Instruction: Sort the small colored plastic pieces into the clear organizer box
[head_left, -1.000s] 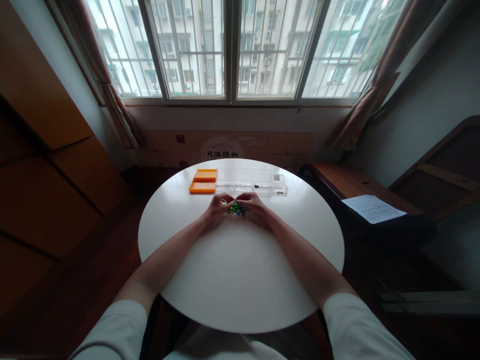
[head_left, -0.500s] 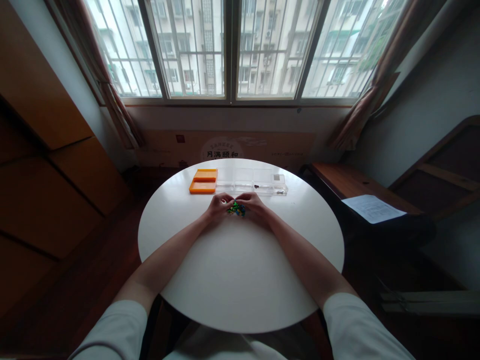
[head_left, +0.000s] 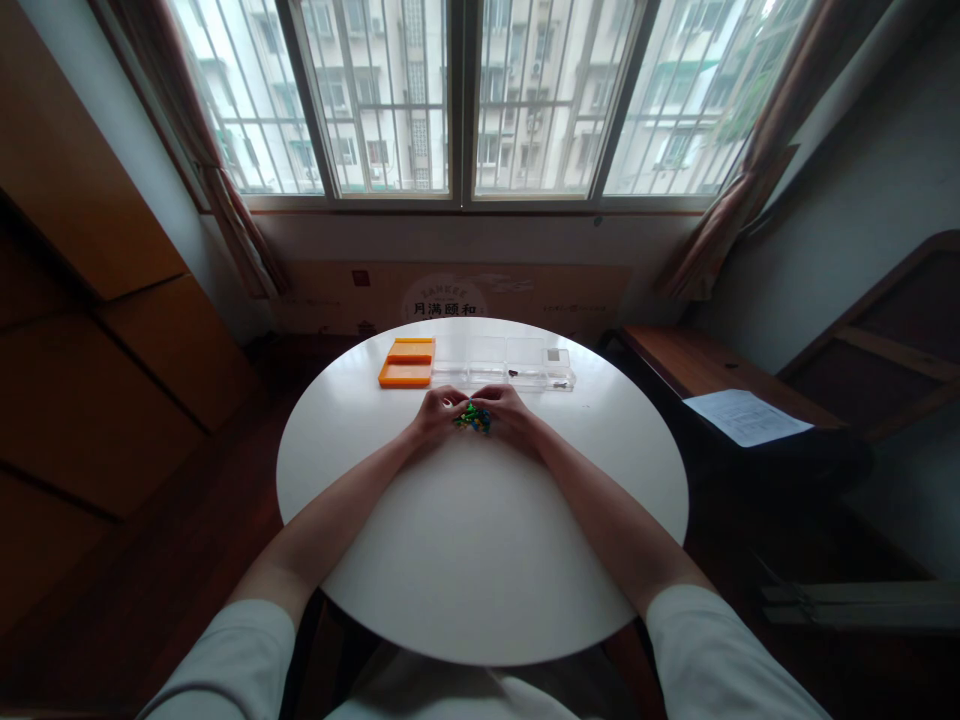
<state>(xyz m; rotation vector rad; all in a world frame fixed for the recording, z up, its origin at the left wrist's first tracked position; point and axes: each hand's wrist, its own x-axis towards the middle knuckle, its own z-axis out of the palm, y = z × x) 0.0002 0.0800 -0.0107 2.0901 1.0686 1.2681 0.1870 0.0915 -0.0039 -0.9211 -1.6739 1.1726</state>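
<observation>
A small heap of tiny green, blue and yellow pieces (head_left: 473, 420) lies on the white oval table (head_left: 480, 540); their exact kind is too small to tell. My left hand (head_left: 441, 411) is at the heap's left side, thumb and fingers drawn together in a pinch. From the right, my right hand (head_left: 504, 402) meets it above the pieces, also pinched. The fingertips of both hands almost touch. Whatever lies between them is too small to make out, though a bit of green shows just beneath.
Beyond my hands stand an orange two-part tray (head_left: 406, 372) and, beside it, clear plastic boxes (head_left: 487, 370) with small dark bits in the right ones. A sheet of paper (head_left: 748, 417) rests on a wooden bench (head_left: 720, 370) at the right.
</observation>
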